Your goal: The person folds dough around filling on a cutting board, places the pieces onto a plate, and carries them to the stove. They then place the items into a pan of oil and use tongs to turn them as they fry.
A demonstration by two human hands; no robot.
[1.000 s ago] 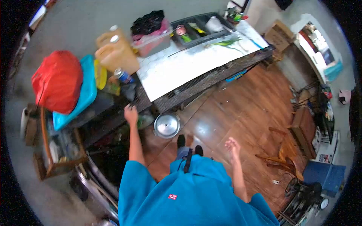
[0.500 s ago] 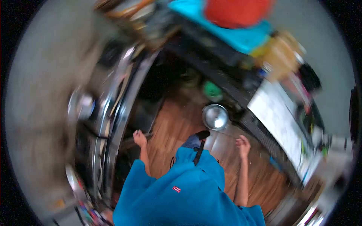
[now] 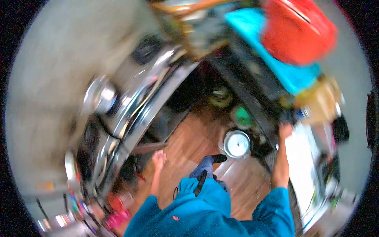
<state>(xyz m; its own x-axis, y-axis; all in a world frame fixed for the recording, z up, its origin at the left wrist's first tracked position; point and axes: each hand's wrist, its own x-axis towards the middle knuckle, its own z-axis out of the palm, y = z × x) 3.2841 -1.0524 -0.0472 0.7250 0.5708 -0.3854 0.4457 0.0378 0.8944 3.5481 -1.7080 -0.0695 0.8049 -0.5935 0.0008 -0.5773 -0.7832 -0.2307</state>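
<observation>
My left hand (image 3: 159, 158) hangs over the wooden floor beside the metal-edged counter, its fingers loosely bent and nothing visible in them. My right hand (image 3: 286, 130) reaches to the back end of the white worktop (image 3: 299, 158), against a small dark object (image 3: 288, 116) whose kind I cannot make out. Its fingers are blurred and partly hidden, so their grip does not show. Close by are a yellowish-brown bag or box (image 3: 321, 102) and a small blue-and-white item (image 3: 303, 113).
A round metal pot (image 3: 237, 144) stands on the floor (image 3: 193, 130) ahead of my feet, near a green container (image 3: 242, 117). A red container (image 3: 300, 33) rests on a turquoise surface (image 3: 248, 27). Left stands a stove counter (image 3: 158, 106) with a shiny metal vessel (image 3: 100, 94).
My right hand has moved forward and right, from above the floor to the dark object by the worktop. My left hand stays low near the counter. The view has turned.
</observation>
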